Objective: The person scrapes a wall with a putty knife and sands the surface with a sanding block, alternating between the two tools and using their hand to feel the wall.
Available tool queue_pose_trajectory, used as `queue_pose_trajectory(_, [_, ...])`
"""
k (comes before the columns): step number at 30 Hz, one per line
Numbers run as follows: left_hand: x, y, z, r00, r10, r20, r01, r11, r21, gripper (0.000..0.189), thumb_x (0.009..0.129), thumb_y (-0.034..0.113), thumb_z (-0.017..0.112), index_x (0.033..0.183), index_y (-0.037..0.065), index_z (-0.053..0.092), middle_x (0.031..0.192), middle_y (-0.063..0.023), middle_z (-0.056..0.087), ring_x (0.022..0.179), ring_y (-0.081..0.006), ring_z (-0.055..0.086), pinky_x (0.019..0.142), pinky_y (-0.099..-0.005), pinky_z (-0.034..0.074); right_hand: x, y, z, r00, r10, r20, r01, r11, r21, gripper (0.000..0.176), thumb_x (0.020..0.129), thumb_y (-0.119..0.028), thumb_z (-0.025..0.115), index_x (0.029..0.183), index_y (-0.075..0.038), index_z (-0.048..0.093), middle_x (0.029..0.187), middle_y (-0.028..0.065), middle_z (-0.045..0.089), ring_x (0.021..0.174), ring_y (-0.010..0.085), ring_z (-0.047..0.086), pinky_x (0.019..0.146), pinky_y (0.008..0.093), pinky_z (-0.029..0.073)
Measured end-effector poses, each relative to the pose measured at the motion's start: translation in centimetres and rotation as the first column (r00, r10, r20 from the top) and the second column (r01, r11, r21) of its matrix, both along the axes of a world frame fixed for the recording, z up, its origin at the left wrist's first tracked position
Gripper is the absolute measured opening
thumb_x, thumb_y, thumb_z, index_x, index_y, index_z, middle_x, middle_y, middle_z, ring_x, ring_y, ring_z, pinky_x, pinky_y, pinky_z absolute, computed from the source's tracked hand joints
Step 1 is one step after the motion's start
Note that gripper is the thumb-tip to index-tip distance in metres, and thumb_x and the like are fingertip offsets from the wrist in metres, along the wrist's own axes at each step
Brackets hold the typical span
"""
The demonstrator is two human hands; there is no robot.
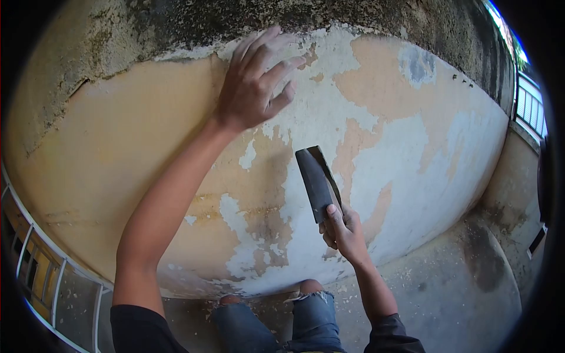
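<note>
My left hand (pixel 259 82) is raised at the upper part of the wall (pixel 153 129), its dusty fingers spread and nothing held in them. The fingertips are at or close to the peeling paint, just below the dark rough band; contact is hard to tell. Lower and to the right, my right hand (pixel 342 232) grips a folded sheet of dark sandpaper (pixel 315 182) by its lower end, thumb on the near face. The sheet stands tilted in front of the wall, its two layers slightly apart on the right side.
Pale patches show where the peach paint has come off. A dark, weathered band (pixel 329 17) runs along the top. At lower left is a white metal railing (pixel 56 288). Paint flakes litter the concrete floor (pixel 424 306). A side wall (pixel 512 182) with a window grille (pixel 531 103) stands right.
</note>
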State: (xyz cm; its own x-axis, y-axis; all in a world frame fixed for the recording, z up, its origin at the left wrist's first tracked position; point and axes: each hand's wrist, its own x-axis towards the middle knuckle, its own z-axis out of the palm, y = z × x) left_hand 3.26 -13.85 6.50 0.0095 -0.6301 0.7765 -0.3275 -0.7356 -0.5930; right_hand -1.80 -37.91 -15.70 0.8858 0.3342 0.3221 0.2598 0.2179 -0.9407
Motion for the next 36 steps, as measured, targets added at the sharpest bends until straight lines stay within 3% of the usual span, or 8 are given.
queue_pose_trajectory(5, [-10.7,-3.8,-9.8,0.544,-0.368,-0.754,-0.062,0.878,-0.474,0.055,0.09,0.033,0.072,0.13,-0.002,0.056,0.107,-0.0169,0.066,0.091,-0.0254,0.069,0.077,-0.0375,0.057,-2.6,-2.0,2.3,0.983,-0.054,0.176,0.096,0.967,-0.236,0.033,0.103,-0.031,0.058,0.102,0.001,0.059,0.067,0.0031,0.061,0.052,0.0075,0.053,0.047,0.0257,0.041])
queue_pose_trajectory(11, [-15.0,1.2,-19.9,0.322,-0.908,-0.268,-0.25,0.192,-0.949,0.036,0.09,0.0,0.07,0.121,0.001,0.053,0.092,-0.0099,0.063,0.057,-0.016,0.064,0.05,-0.0289,0.056,-3.6,-2.3,2.1,0.837,0.169,0.52,0.069,0.911,-0.407,0.045,0.097,-0.035,0.066,0.128,-0.004,0.057,0.077,0.0141,0.069,0.066,0.018,0.065,0.065,0.0333,0.052])
queue_pose_trajectory(15, [-17.1,4.1,-28.7,0.359,-0.926,0.118,-0.309,-0.237,-0.921,0.037,0.088,-0.004,0.069,0.119,0.003,0.051,0.089,-0.0096,0.062,0.058,-0.0201,0.066,0.05,-0.0302,0.056,-2.2,-5.6,7.6,0.929,0.243,0.278,0.022,0.715,-0.699,0.042,0.1,-0.039,0.061,0.118,-0.001,0.061,0.072,0.01,0.066,0.062,0.0156,0.065,0.058,0.0316,0.052])
queue_pose_trajectory(18, [-17.0,1.6,-39.5,0.279,-0.96,-0.009,-0.603,-0.168,-0.779,0.039,0.088,-0.002,0.07,0.122,0.005,0.051,0.088,-0.0093,0.062,0.058,-0.0208,0.065,0.048,-0.0315,0.055,1.4,-4.8,11.5,0.901,0.016,0.434,0.157,0.919,-0.36,0.044,0.106,-0.042,0.048,0.093,-0.001,0.058,0.069,0.0037,0.061,0.057,0.0109,0.063,0.052,0.0256,0.05])
queue_pose_trajectory(23, [-22.1,-5.7,-53.3,0.17,-0.981,-0.091,-0.762,-0.073,-0.644,0.016,0.091,0.02,0.073,0.101,0.012,0.063,0.087,-0.0056,0.064,0.072,-0.0155,0.06,0.063,-0.034,0.052,6.2,-3.0,19.1,0.756,-0.155,0.636,0.466,0.809,-0.358,0.048,0.105,-0.039,0.052,0.084,0.002,0.064,0.059,0.0039,0.056,0.047,0.011,0.055,0.048,0.0292,0.045])
queue_pose_trajectory(25, [-25.0,-6.1,-57.5,0.303,-0.95,0.074,-0.837,-0.302,-0.456,0.017,0.089,0.013,0.075,0.1,0.013,0.062,0.087,-0.0033,0.063,0.07,-0.0142,0.059,0.058,-0.0325,0.05,7.4,-2.8,20.9,0.704,-0.198,0.682,0.532,0.784,-0.321,0.048,0.103,-0.041,0.055,0.089,0.003,0.068,0.059,0.0047,0.057,0.045,0.0111,0.054,0.046,0.0296,0.044])
queue_pose_trajectory(29, [-24.7,-5.1,-58.9,0.441,-0.846,0.299,-0.811,-0.518,-0.271,0.02,0.089,0.011,0.075,0.105,0.014,0.063,0.09,0.0006,0.062,0.066,-0.0142,0.056,0.056,-0.0319,0.049,9.0,-1.2,24.0,0.603,-0.246,0.759,0.622,0.741,-0.253,0.049,0.098,-0.045,0.063,0.107,0.001,0.075,0.057,0.0073,0.062,0.044,0.0112,0.054,0.045,0.0304,0.044])
queue_pose_trajectory(36, [-24.9,-4.6,-58.4,0.365,-0.916,0.169,-0.863,-0.401,-0.307,0.021,0.094,0.018,0.071,0.111,0.014,0.059,0.093,-0.0036,0.06,0.066,-0.0165,0.056,0.059,-0.0322,0.05,7.8,-1.7,24.8,0.388,-0.275,0.88,0.772,0.619,-0.147,0.039,0.094,-0.039,0.069,0.1,-0.002,0.078,0.064,0.0143,0.068,0.054,0.0165,0.063,0.055,0.0329,0.049])
